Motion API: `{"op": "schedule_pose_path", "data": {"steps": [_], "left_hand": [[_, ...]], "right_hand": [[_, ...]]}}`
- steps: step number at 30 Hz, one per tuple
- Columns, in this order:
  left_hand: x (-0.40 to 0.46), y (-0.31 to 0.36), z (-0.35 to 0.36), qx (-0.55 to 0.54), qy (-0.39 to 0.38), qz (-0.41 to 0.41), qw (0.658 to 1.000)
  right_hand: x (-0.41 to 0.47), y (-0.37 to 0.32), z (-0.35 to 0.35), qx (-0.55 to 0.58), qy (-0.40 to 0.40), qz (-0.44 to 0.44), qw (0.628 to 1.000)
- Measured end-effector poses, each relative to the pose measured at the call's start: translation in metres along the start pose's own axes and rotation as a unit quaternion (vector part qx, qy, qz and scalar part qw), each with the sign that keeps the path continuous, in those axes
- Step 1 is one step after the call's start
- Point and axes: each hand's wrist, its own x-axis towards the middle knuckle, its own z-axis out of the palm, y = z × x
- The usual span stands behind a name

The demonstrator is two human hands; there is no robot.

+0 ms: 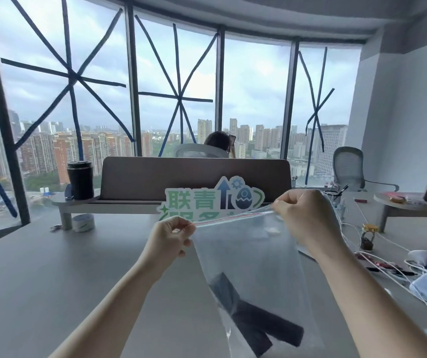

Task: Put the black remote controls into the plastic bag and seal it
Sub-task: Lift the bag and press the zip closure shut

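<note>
A clear plastic bag (248, 254) with a red zip strip along its top hangs upright above the grey table (52, 280). My left hand (171, 237) pinches the strip's left end. My right hand (308, 218) pinches its right end, a little higher. Two black remote controls (256, 321) lie crossed over each other at the bottom of the bag. The strip is stretched straight between my hands; whether it is pressed closed I cannot tell.
A cut-out sign with green characters (207, 200) leans on a brown divider (194, 177). A black cup (80, 179) and a tape roll (83, 223) sit at the left. White cables, a small jar (369, 236) and pouches clutter the right. A person sits behind the divider.
</note>
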Motion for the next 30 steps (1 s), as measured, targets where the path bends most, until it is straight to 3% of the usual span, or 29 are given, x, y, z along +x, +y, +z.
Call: {"op": "schedule_pose_path", "data": {"steps": [3,5,7,15,22,30], "left_hand": [[-0.001,0.020,0.016,0.008,-0.005,0.041,0.999],[-0.002,0.034,0.026,0.024,-0.014,0.067,0.997],[-0.002,0.044,0.032,0.043,-0.019,0.083,0.995],[-0.003,0.063,0.029,0.118,-0.024,0.126,0.985],[-0.002,0.074,0.029,0.111,-0.042,0.138,0.983],[-0.001,0.070,0.024,0.083,-0.052,0.136,0.986]], "right_hand": [[-0.007,-0.009,-0.006,-0.103,0.032,-0.124,0.986],[-0.011,-0.019,0.002,-0.117,-0.045,-0.214,0.969],[-0.011,-0.026,0.015,-0.137,-0.108,-0.244,0.954],[0.004,-0.033,0.023,-0.072,-0.170,-0.190,0.964],[0.018,-0.040,0.020,-0.068,-0.213,-0.197,0.955],[0.014,-0.039,0.030,-0.075,-0.201,-0.216,0.952]]}}
